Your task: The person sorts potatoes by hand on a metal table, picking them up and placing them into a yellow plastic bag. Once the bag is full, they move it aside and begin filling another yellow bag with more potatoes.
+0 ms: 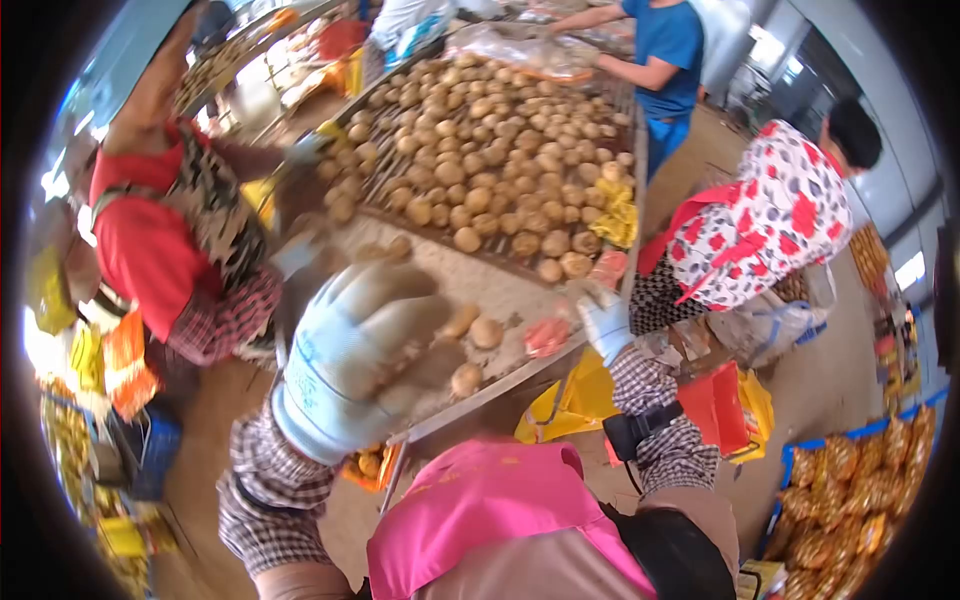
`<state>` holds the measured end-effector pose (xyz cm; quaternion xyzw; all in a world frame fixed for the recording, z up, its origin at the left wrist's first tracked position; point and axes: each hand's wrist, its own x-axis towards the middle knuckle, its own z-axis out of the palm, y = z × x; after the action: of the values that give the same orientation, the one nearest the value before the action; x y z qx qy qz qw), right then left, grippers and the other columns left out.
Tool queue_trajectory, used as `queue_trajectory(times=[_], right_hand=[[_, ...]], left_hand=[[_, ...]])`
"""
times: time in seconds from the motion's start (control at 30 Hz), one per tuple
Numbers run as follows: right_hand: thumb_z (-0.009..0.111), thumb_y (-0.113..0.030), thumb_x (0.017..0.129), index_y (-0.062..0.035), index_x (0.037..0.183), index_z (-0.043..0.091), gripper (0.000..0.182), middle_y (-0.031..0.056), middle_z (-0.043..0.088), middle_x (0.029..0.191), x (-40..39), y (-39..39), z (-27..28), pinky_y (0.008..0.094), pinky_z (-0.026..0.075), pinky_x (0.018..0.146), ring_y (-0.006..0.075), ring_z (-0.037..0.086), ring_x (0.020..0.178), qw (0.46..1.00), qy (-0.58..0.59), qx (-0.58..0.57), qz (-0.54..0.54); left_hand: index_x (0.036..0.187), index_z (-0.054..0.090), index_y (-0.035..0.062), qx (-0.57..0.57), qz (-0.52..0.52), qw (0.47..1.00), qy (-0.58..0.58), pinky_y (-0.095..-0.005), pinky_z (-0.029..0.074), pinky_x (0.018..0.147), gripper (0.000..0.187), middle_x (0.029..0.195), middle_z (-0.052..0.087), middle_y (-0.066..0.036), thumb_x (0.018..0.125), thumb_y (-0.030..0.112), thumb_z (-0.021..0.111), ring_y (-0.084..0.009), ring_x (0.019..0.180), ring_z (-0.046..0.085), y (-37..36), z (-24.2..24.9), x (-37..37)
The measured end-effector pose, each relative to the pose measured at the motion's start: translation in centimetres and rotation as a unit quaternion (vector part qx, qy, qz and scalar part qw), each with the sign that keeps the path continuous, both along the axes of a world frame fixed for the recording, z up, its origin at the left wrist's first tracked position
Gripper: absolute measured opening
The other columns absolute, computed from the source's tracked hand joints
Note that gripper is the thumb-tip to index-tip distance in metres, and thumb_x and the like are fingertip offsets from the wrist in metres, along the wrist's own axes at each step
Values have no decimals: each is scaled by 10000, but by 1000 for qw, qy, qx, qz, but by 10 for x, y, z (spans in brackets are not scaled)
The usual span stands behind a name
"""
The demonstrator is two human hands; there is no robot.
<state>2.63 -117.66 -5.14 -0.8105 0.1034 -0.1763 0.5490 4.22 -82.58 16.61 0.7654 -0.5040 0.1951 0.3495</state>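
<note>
My left hand (362,345), in a pale blue and white glove, is above the near left part of the metal sorting table (470,400). Motion smears its bent fingers, and what lies under the palm is hidden. A few loose potatoes (486,333) are just to its right on the bare tray part. My right hand (606,322), also gloved, rests at the table's right rim with fingers stretched forward. Close to those fingers are a crumpled pink-red piece (548,337) and another reddish piece (608,268). Many potatoes (480,180) cover the rollers beyond.
A person in red (150,260) works at the left side. Someone in a blue shirt (668,50) handles clear plastic (520,50) at the far end. A person in a flowered top (765,215) bends at right. Yellow bags (570,398) hang below the rim; filled bags (850,490) stand lower right.
</note>
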Motion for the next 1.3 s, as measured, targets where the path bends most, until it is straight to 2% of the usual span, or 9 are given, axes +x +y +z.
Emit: queue_trajectory(times=[0.03,0.1,0.17,0.3,0.6,1.03,1.13,1.2,1.3], right_hand=[[580,-20,883,-3,1080,635,205,38,659,954,5,24,-1,245,495,786,94,595,879,998,-17,-10,55],[603,-48,870,1,1067,637,206,58,656,965,16,52,-12,262,501,785,116,610,880,993,-20,-70,93],[601,-56,870,-4,1075,633,214,58,652,977,25,70,-21,268,498,794,121,607,893,989,1,-103,105],[598,-72,869,-14,1090,625,230,59,644,1001,33,75,-26,280,492,811,132,600,917,984,40,-148,87],[591,-108,868,-36,1124,606,267,62,626,1055,36,71,-51,307,479,850,156,585,973,965,103,-232,68],[581,-160,866,-67,1174,580,321,66,599,1133,54,65,-58,346,459,907,191,564,1052,941,126,-293,108],[579,-172,866,-75,1185,574,334,67,593,1151,64,82,-41,354,454,920,199,559,1071,924,87,-334,164],[577,-180,866,-80,1193,570,343,67,589,1163,73,106,-24,360,451,929,204,556,1083,893,35,-368,256],[575,-192,865,-87,1204,564,355,68,583,1181,79,162,-37,369,447,942,212,551,1101,793,23,-376,478]], left_hand=[[936,640,22,34,-43,998,-30,-384,501,762,195,997,626,-139,822,176,676,-304,885,622,5,25,-7],[932,635,7,31,-96,990,-100,-361,525,673,233,954,635,-149,801,190,696,-283,804,641,10,46,-24],[1007,631,-14,-29,-88,993,-75,-329,533,623,248,933,645,-127,834,157,679,-206,766,649,9,67,-46],[1004,631,-11,-63,-96,992,-53,-332,530,631,242,933,641,-125,833,155,676,-214,773,645,19,83,-50],[997,633,-4,-104,-133,986,-1,-338,522,649,227,933,631,-121,832,149,669,-232,789,636,36,72,-31],[986,634,7,-90,-111,987,69,-348,511,674,207,933,618,-114,829,140,658,-258,811,624,24,67,-11],[984,635,10,-79,-96,989,84,-350,509,680,202,933,615,-112,829,138,656,-264,816,621,20,67,1],[983,635,11,-78,-87,988,102,-351,507,684,199,933,613,-111,828,136,654,-268,819,619,20,67,15],[980,636,14,-69,-38,977,198,-353,504,690,195,933,610,-109,828,134,652,-274,824,617,32,45,58]])
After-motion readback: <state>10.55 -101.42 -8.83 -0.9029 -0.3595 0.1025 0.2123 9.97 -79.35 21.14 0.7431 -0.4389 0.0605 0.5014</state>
